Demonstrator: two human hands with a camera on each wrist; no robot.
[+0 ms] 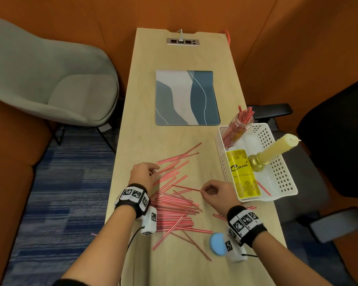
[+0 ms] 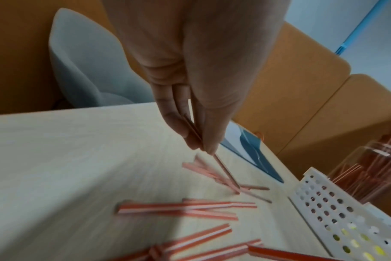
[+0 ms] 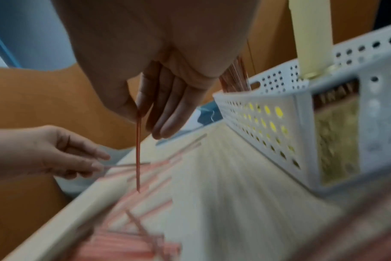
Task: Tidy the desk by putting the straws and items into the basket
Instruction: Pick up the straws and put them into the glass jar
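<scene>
Several red-and-white straws [image 1: 174, 209] lie scattered across the near half of the wooden desk [image 1: 145, 133]. My left hand [image 1: 146, 174] pinches a thin straw [image 2: 225, 173] between thumb and fingers at the pile's left edge. My right hand [image 1: 215, 193] pinches the end of another straw [image 3: 138, 155], which hangs down from thumb and forefinger. The white perforated basket [image 1: 285, 170] stands at the right edge, just right of my right hand. It holds a jar of straws [image 1: 239, 124], a yellow packet [image 1: 243, 174] and a candle in a brass holder [image 1: 273, 151].
A blue-and-grey mat [image 1: 186, 98] lies mid-desk, with a power socket strip [image 1: 183, 41] at the far end. A blue round object [image 1: 217, 243] sits under my right wrist. A grey armchair [image 1: 50, 79] stands left, a black office chair [image 1: 335, 141] right.
</scene>
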